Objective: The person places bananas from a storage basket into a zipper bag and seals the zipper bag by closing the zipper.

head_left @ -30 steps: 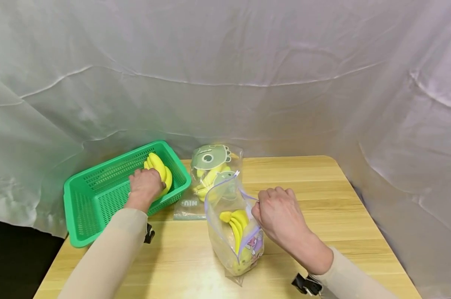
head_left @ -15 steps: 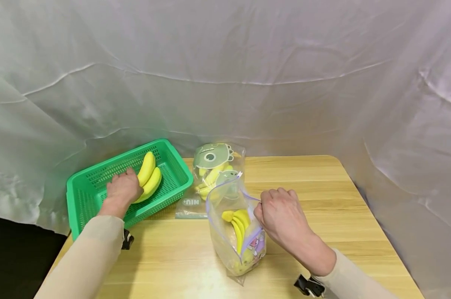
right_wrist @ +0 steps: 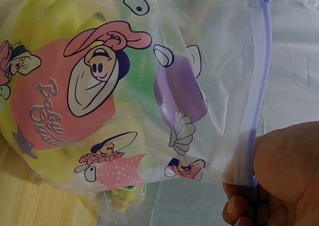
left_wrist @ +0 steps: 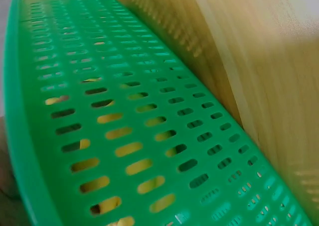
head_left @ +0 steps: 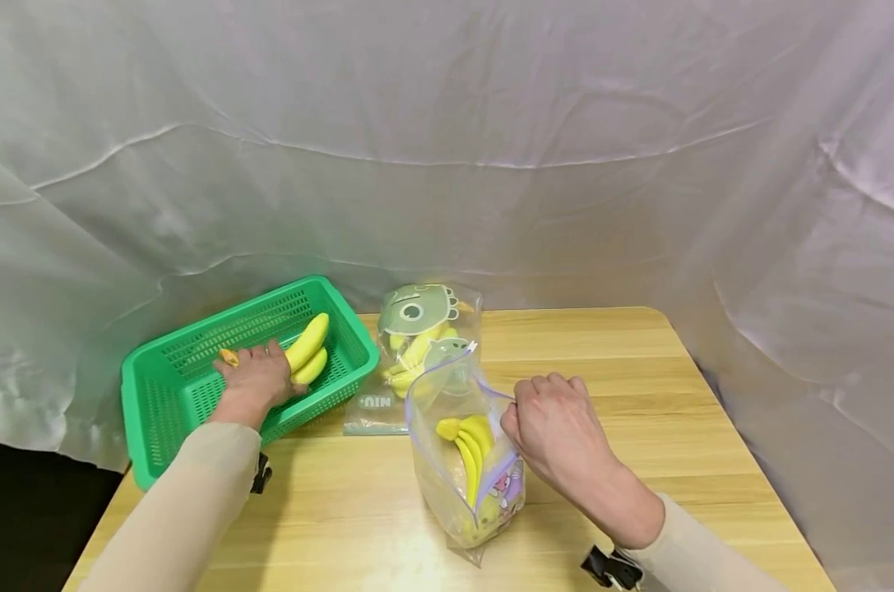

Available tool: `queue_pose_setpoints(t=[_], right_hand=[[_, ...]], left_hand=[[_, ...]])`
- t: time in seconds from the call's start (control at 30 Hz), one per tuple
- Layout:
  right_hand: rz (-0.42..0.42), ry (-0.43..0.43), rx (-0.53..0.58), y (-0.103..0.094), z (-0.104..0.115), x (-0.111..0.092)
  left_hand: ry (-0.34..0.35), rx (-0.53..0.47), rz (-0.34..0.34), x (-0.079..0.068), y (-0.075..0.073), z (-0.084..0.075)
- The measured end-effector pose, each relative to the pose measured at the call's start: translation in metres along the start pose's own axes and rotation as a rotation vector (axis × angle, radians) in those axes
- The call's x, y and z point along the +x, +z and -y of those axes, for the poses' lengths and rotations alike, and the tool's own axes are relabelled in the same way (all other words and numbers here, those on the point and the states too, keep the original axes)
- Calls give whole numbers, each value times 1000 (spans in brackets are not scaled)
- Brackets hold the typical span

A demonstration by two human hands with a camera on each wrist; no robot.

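Observation:
My left hand (head_left: 252,380) reaches into the green basket (head_left: 176,337) and lies over the middle of a bunch of bananas (head_left: 309,341), its fingers over the far side and thumb on the near side. The stem end pokes out left of the fingers. In the left wrist view, yellow shows through the slots of the basket wall (left_wrist: 199,151). My right hand (head_left: 561,423) pinches the purple-edged rim of a clear zip bag (right_wrist: 214,86) printed with cartoon figures. That bag stands with its mouth open, and a bunch of bananas (head_left: 470,448) shows inside.
A second clear bag (head_left: 417,316) with green cartoon prints lies behind, more bananas inside it. The wooden table (head_left: 602,353) runs back to a grey cloth curtain (head_left: 447,205) behind and at the right.
My left hand has shifted left along the bunch inside the basket, and the bunch has turned so its stem end points left. The right hand keeps holding the bag's rim in place.

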State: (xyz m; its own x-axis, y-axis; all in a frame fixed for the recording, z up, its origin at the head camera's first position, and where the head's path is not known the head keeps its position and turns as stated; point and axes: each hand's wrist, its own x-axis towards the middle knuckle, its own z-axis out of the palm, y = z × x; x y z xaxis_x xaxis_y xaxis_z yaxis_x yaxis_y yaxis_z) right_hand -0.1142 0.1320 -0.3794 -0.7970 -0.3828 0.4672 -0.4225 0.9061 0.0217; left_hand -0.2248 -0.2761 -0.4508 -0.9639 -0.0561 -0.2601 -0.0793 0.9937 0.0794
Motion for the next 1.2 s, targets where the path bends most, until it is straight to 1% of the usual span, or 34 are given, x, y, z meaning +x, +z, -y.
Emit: queue_pose_setpoints(t=[0.17,0.27,0.43,0.57,0.7,0.83,0.93,1.07,1.2], right_hand=[[6,0,2,0,0,0],[9,1,3,1,0,0],[3,-2,6,1,1,0],[-6,-7,2,1,0,0],[-5,-6,2,1,-1,-1],[1,1,7,0,-1,-2],[1,2,11,0,-2,-1],[-3,2,16,0,-3,1],[2,9,23,-1,-4,3]], left_hand=[[86,72,-110,9,7,1],[117,88,-170,12,10,3],[114,92,-257,13,12,8],[93,98,-267,11,8,10],[90,120,-295,5,-1,10],[98,118,-324,-7,-15,9],[95,103,-323,-20,-29,6],[108,96,-336,-43,-50,-3],[152,93,-380,-70,-71,-17]])
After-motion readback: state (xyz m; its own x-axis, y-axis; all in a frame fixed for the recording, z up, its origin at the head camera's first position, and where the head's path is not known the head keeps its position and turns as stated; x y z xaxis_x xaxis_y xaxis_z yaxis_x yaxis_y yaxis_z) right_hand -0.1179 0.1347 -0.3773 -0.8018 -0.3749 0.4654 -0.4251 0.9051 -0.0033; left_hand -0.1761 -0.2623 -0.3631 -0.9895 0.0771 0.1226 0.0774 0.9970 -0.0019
